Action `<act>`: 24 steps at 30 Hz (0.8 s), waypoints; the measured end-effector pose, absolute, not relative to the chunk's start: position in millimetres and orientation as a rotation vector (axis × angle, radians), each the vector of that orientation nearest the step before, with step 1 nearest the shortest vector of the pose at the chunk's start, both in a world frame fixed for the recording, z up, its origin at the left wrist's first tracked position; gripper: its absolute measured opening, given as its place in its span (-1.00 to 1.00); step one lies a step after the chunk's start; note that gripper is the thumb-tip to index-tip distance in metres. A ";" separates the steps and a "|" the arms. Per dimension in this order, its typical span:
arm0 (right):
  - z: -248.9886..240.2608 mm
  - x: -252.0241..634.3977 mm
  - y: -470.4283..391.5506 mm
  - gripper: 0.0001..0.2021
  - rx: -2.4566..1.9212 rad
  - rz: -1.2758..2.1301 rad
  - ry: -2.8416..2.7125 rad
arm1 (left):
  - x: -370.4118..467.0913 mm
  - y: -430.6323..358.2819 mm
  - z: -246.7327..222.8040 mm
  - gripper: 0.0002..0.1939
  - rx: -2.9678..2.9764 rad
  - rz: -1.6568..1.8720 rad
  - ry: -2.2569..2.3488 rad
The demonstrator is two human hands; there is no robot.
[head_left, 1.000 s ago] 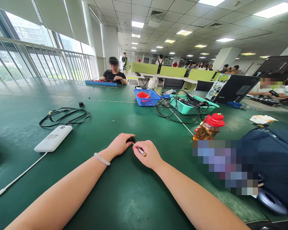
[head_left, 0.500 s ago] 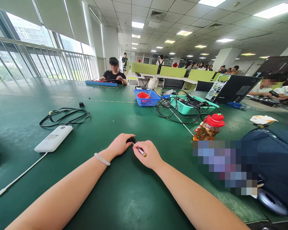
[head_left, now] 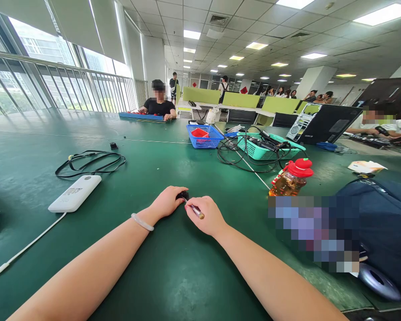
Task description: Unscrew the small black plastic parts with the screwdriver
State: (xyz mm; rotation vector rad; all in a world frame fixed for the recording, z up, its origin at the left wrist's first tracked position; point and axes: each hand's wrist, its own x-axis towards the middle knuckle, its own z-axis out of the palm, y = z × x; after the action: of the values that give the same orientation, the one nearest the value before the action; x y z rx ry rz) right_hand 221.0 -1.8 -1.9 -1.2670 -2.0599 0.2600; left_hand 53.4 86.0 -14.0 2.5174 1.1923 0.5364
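My left hand (head_left: pixel 168 201) is closed around a small black part (head_left: pixel 183 195) on the green table (head_left: pixel 147 267), a white bracelet on its wrist. My right hand (head_left: pixel 205 216) pinches a thin screwdriver-like tool (head_left: pixel 197 211), its handle end pointing toward me and its tip against or close to the black part. The exact contact is too small to make out. Both hands are near each other at the middle of the table.
A white power bank (head_left: pixel 75 194) and black cable (head_left: pixel 90 162) lie left. Behind are a blue basket (head_left: pixel 204 141), a green basket (head_left: pixel 267 152) with cables and a red-capped bottle (head_left: pixel 289 179). A dark bag (head_left: pixel 381 223) sits right; a person (head_left: pixel 158 104) sits across.
My hands, the black part and the tool look unmoved. Across the table, the seated person's hand on the right side of the view has lowered to the table edge.
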 end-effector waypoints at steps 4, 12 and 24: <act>-2.0 221.0 -1.9 -0.83 -1.269 0.255 -2.059 | 53.5 85.7 -13.3 -0.55 2.519 0.539 1.184; -2.0 221.1 -2.3 -0.81 -1.260 0.258 -2.062 | 53.3 86.2 -14.4 -0.56 2.522 0.539 1.197; -1.0 220.8 -2.5 -0.81 -1.269 0.260 -2.059 | 53.5 85.6 -14.0 -0.56 2.526 0.539 1.181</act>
State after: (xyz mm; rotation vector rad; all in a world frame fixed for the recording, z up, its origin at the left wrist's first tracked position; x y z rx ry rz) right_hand 220.8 -2.5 -1.0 -1.2688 -2.0588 0.2604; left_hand 53.5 85.6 -14.0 2.5264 1.1810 0.5391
